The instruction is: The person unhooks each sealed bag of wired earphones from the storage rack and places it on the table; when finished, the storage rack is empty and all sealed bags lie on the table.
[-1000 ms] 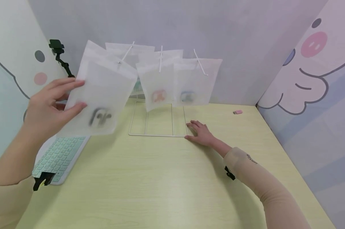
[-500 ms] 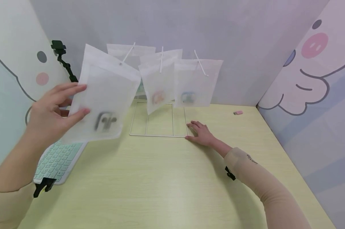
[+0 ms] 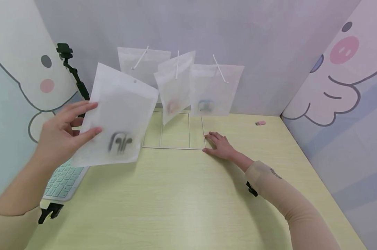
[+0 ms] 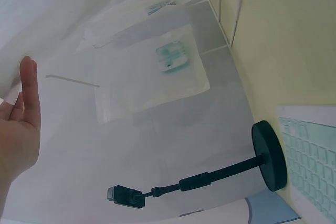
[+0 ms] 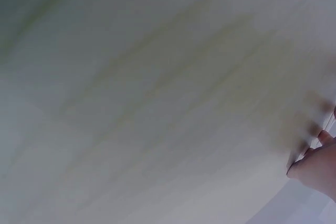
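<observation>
In the head view my left hand [image 3: 61, 130] pinches the left edge of a frosted white pouch [image 3: 119, 104] between thumb and fingers. Dark earphones [image 3: 122, 141] show through its lower part. The punched hole near the pouch's top edge sits just below a hook tip [image 3: 133, 68], apart from it. Behind hang three more pouches: a back one [image 3: 144, 57], a turned middle one [image 3: 175, 74] and a right one [image 3: 216, 88]. My right hand [image 3: 219, 146] rests at the right front corner of the white wire rack base [image 3: 172, 148], fingertips touching the wire.
A mint keyboard [image 3: 63, 178] lies at left, partly behind the held pouch. Beyond it stands a black phone-holder stand [image 4: 270, 156]. A small pink USB stick [image 3: 260, 123] lies at the table's back right. Patterned walls enclose the table [image 3: 175, 201].
My left hand has drawn the pouch toward me and downward, and its hole has come off the hook. The middle pouch has swung round. My right hand stays put.
</observation>
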